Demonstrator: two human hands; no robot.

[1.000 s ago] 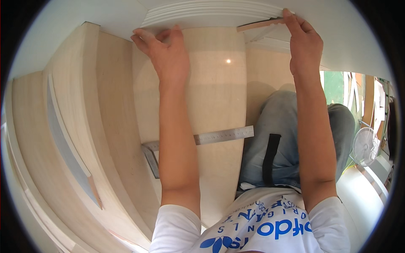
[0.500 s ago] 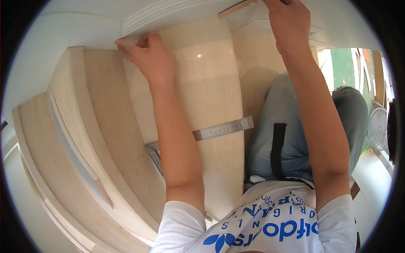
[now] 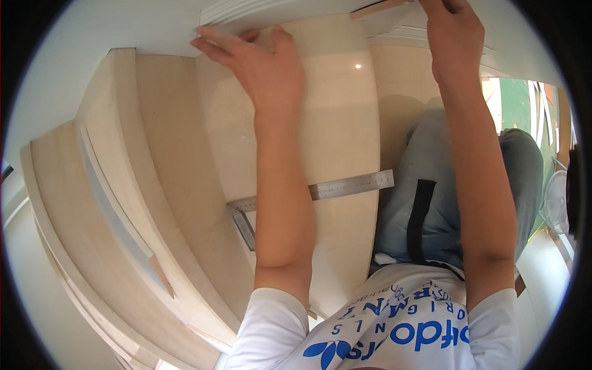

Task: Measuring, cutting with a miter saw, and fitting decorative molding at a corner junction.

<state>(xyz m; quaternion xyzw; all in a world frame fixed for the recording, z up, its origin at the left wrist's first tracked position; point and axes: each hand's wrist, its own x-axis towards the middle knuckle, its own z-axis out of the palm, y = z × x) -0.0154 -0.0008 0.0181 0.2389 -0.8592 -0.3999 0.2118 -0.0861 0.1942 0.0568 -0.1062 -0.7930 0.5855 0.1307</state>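
Observation:
My left hand [image 3: 268,68] reaches to the white wall, fingers spread, their tips at the lower corner of a ribbed white moulding [image 3: 240,11]. At the top edge, my right hand [image 3: 456,34] is curled next to a white piece with a thin tan edge [image 3: 379,8]. Its fingertips are partly cut off by the frame, so what they grip is hidden. Under my left forearm, a metal try square [image 3: 351,185] lies across a pale wooden stair tread [image 3: 342,111]. Its ruled blade sticks out past the tread's edge, and its stock [image 3: 244,229] shows left of the forearm.
More wooden steps [image 3: 166,148] descend on the left, one bearing a grey strip [image 3: 114,197] and a pencil-like wooden piece [image 3: 163,276]. My bent knees in jeans [image 3: 425,154] are at the right. Beyond them stands a clear round fan-like object [image 3: 556,202].
My left hand has gone from a pinch at the moulding's corner to spread fingers there. The view has shifted, so everything sits further right. The try square has stayed on the tread.

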